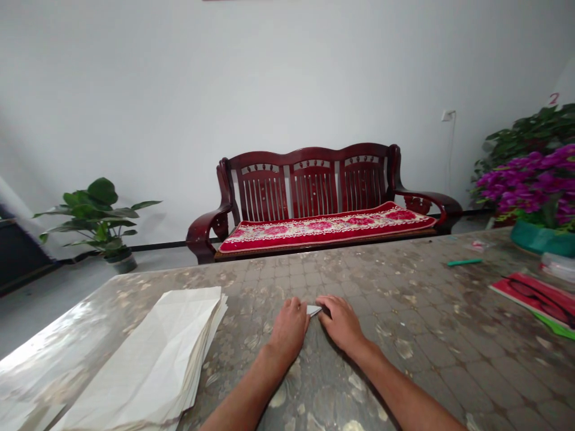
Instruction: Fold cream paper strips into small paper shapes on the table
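Observation:
Both of my hands rest close together on the patterned table (404,335). My left hand (290,326) and my right hand (341,320) press down on a small folded piece of white paper (313,310), of which only a corner shows between them. The fingers of both hands are curled over it. A stack of large white paper sheets (166,353) lies to the left of my left forearm.
A green pen (464,262), a red booklet (536,296) and a pot of purple flowers (539,185) sit at the table's right. Beyond the table stands a dark wooden bench (314,191) with a red cushion. A green plant (96,215) stands on the floor at left.

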A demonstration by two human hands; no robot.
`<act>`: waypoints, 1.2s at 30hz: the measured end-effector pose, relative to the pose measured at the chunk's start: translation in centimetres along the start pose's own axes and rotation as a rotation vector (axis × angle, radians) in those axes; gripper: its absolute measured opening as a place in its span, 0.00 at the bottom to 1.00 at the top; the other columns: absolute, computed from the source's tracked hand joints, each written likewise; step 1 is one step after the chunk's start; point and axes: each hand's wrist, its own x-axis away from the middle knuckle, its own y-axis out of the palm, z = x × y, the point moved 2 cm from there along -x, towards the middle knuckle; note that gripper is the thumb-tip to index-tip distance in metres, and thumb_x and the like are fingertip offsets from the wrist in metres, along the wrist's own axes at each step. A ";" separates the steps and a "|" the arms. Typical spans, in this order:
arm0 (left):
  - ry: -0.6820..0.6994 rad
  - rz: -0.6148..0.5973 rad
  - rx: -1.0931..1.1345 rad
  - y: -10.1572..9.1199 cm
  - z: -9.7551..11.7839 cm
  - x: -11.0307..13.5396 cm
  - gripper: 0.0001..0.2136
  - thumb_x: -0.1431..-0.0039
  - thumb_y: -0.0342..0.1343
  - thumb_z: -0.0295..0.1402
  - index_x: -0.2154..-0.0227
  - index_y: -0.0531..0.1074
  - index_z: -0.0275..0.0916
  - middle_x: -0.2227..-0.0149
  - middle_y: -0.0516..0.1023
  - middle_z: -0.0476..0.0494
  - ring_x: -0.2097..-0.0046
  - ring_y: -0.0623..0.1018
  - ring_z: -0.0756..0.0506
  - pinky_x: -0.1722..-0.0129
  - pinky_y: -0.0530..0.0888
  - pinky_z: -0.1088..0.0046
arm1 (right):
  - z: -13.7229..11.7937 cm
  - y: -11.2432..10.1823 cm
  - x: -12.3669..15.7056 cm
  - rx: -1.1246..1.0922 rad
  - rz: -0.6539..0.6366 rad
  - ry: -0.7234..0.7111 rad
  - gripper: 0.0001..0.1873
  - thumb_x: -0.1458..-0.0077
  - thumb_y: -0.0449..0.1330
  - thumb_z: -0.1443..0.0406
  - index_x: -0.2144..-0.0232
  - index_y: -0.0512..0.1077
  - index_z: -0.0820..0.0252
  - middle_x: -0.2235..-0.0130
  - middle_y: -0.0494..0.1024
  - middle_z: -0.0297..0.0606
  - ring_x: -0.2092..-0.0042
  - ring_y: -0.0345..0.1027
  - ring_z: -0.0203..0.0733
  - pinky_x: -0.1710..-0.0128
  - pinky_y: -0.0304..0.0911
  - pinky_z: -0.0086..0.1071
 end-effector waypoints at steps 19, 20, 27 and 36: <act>-0.039 0.195 0.740 0.6 -0.1 -0.2 0.17 0.52 0.49 0.22 0.60 0.74 0.40 0.61 0.79 0.45 0.60 0.76 0.45 0.58 0.69 0.72 | -1.0 0.5 -0.6 -0.209 0.019 0.075 0.20 0.44 0.53 0.66 0.51 0.75 0.51 0.53 0.80 0.37 0.51 0.73 0.45 0.51 0.63 0.36; -0.056 0.202 0.752 0.8 -0.2 -0.3 0.16 0.52 0.49 0.21 0.62 0.75 0.39 0.62 0.79 0.46 0.63 0.76 0.46 0.60 0.69 0.72 | -1.2 0.3 -0.5 -0.207 0.030 0.059 0.19 0.43 0.53 0.66 0.52 0.75 0.49 0.53 0.81 0.36 0.51 0.73 0.45 0.51 0.63 0.35; -0.104 0.286 0.817 2.0 -0.9 -0.8 0.10 0.47 0.50 0.24 0.67 0.75 0.39 0.71 0.78 0.49 0.71 0.73 0.50 0.68 0.66 0.77 | -2.2 -0.1 0.0 -0.107 0.082 -0.028 0.18 0.42 0.53 0.68 0.54 0.76 0.49 0.54 0.80 0.37 0.52 0.73 0.42 0.54 0.63 0.32; -0.154 0.383 0.789 2.0 -0.6 -0.6 0.11 0.54 0.51 0.21 0.70 0.74 0.39 0.73 0.73 0.52 0.73 0.69 0.51 0.69 0.64 0.77 | -2.4 -0.6 -0.1 -0.052 0.072 -0.005 0.20 0.48 0.52 0.72 0.57 0.77 0.51 0.57 0.80 0.35 0.55 0.72 0.40 0.57 0.60 0.28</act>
